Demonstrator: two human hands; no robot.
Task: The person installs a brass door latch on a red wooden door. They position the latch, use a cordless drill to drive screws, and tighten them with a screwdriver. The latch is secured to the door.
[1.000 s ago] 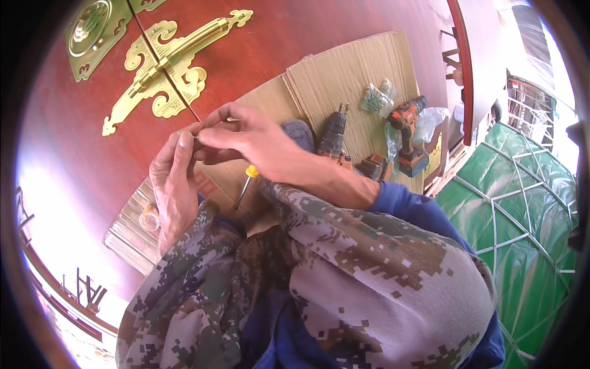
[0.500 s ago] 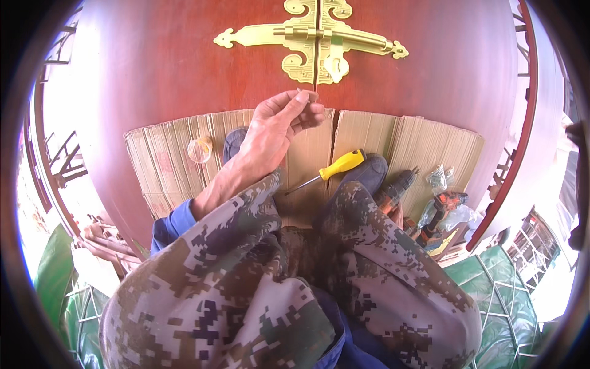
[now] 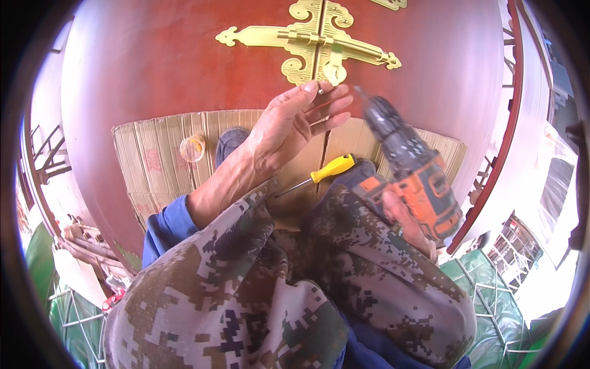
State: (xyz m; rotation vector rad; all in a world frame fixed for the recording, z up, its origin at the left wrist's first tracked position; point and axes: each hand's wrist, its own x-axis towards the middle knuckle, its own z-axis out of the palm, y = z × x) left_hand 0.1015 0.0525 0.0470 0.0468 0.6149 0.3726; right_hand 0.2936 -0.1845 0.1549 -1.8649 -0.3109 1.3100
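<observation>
Nearest, camouflage knees (image 3: 264, 289) fill the bottom of the view. Right hand (image 3: 409, 224) is wrapped tight on the grip of an orange-and-grey drill (image 3: 409, 163), fingers fully closed round the handle, bit end pointing up toward the door. The drill looks heavy and nose-heavy and rigid; best taken by the rubbery handle, not the chuck. A yellow-handled screwdriver (image 3: 319, 175) lies loose on the cardboard (image 3: 153, 160), just beside the right knee; light, stiff, it could roll. A small clear round lid or cup (image 3: 192, 148) sits on the cardboard to the left. Left hand (image 3: 295, 126) reaches up, fingers spread and nearly straight, index tip at the lower edge of the brass latch plate (image 3: 310, 43); a small thing may be pinched there, cannot tell. The plate is thin, hard metal, fixed flat on the red door (image 3: 153, 74).
</observation>
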